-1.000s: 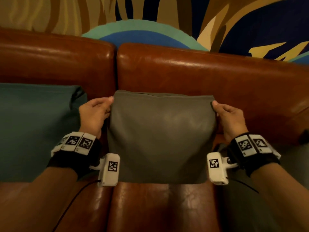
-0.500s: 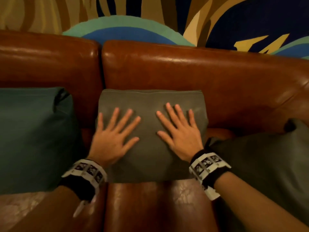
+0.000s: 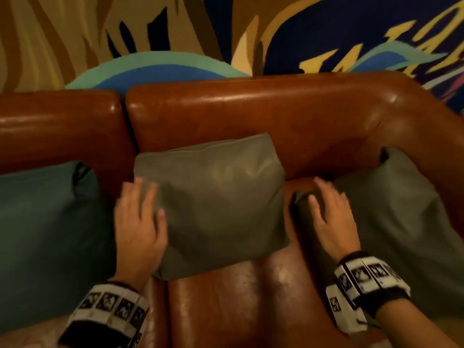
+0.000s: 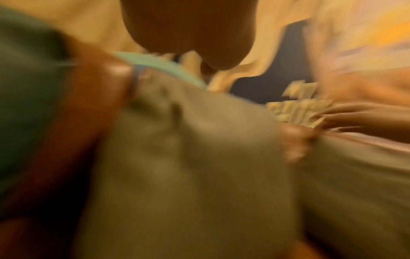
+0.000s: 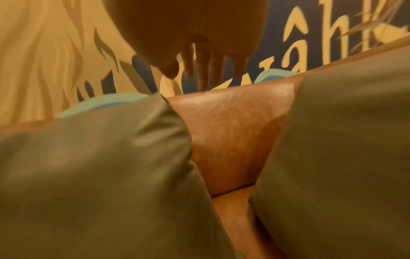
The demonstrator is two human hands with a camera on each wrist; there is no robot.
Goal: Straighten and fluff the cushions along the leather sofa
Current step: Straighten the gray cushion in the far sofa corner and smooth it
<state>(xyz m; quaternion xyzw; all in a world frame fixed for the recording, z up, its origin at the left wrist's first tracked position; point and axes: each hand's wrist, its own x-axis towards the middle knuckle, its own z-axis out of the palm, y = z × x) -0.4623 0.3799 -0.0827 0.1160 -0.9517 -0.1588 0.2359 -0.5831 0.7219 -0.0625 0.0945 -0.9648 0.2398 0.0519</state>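
An olive-grey cushion (image 3: 213, 202) leans against the back of the brown leather sofa (image 3: 251, 116), in the middle of the head view. My left hand (image 3: 140, 217) lies flat over its left edge, fingers straight and blurred by motion. A second grey cushion (image 3: 396, 222) slumps at the right end of the sofa. My right hand (image 3: 331, 212) hovers over its near left corner with fingers spread and holds nothing. In the right wrist view both grey cushions (image 5: 99, 166) (image 5: 343, 149) flank a strip of leather. The left wrist view is badly blurred.
A teal cushion (image 3: 47, 234) stands at the left against the sofa back. A painted mural wall (image 3: 226, 33) rises behind the sofa. The sofa's corner curves round at the right (image 3: 414, 126). Bare leather seat (image 3: 238, 310) shows in front of the middle cushion.
Both hands have left the face of the middle cushion. The left one slid to its left edge and the right one moved over to the right-hand cushion. My view has shifted right.
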